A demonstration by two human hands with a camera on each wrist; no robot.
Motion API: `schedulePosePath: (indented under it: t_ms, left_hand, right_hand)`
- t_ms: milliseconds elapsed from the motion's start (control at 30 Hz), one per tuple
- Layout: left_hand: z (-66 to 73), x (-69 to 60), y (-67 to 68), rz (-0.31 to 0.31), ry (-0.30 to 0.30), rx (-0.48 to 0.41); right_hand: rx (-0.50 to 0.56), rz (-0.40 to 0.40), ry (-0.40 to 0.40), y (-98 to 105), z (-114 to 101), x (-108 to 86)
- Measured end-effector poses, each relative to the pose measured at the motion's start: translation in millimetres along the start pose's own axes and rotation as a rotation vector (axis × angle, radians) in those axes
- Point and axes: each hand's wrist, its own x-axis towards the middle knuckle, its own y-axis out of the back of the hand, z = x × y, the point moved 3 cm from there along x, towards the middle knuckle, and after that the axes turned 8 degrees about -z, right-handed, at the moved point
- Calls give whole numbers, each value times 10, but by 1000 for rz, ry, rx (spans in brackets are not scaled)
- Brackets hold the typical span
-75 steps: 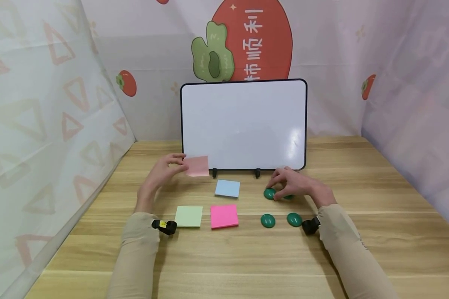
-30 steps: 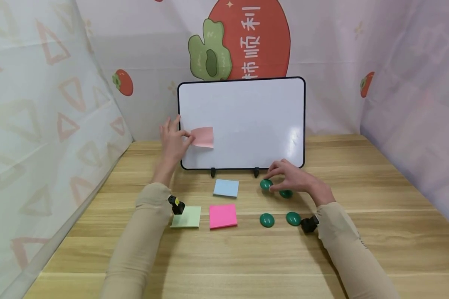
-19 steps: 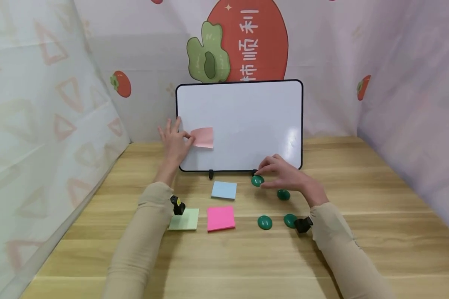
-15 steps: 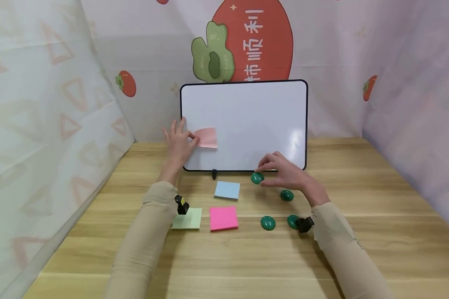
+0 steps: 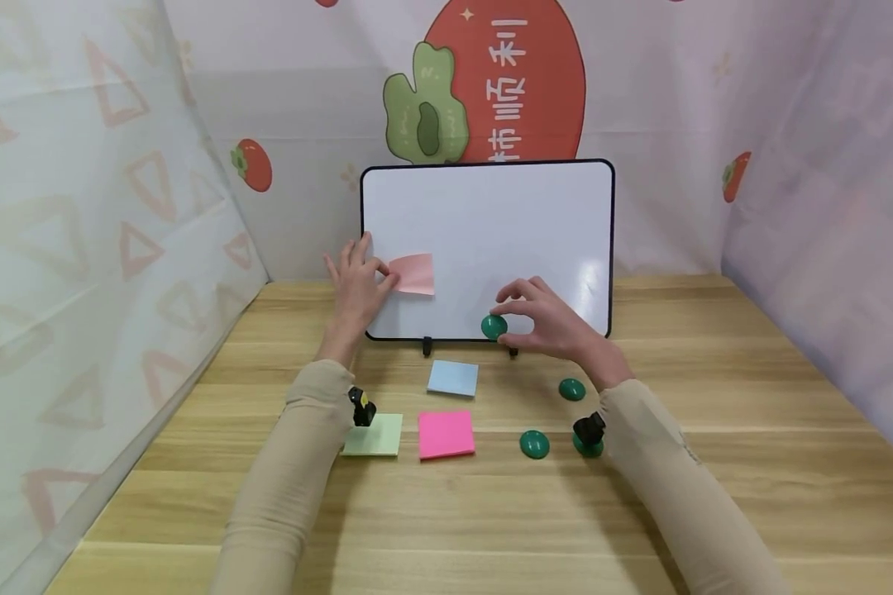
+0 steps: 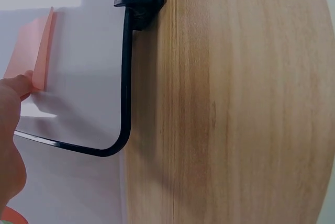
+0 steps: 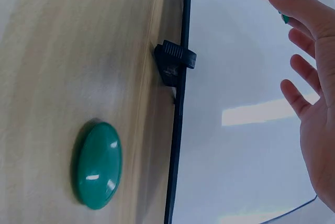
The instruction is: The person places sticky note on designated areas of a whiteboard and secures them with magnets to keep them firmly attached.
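My left hand [image 5: 359,289] pinches the left edge of a pale pink sticky note [image 5: 414,273] against the lower left of a black-framed whiteboard [image 5: 484,223]. In the left wrist view the note [image 6: 37,51] is creased and its near part stands off the board. Between thumb and forefinger my right hand [image 5: 551,321] holds a round green magnet [image 5: 494,327] in front of the board's lower edge. The right wrist view shows that magnet partly behind my thumb [image 7: 296,1]. Another green magnet [image 5: 571,389] lies on the table below my right hand.
Sticky note pads lie on the wooden table [image 5: 446,521]: blue [image 5: 452,378], hot pink [image 5: 446,435] and green [image 5: 375,435], the last partly under my left wrist. Two more green magnets sit at front right, one [image 5: 534,445] beside another [image 5: 588,447]. Black feet [image 5: 427,346] support the whiteboard.
The left hand raised the pink note from the board's bottom edge onto its surface, then stayed there. The right hand picked up a green magnet from the table and carried it up and left.
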Motion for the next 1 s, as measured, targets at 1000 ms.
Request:
schedulePosePath:
  t_ms: [1000]
  left_hand:
    - [-152,14,-69,95,-121,-39]
  right_hand:
    - [-335,246,140,-200,-133,1090]
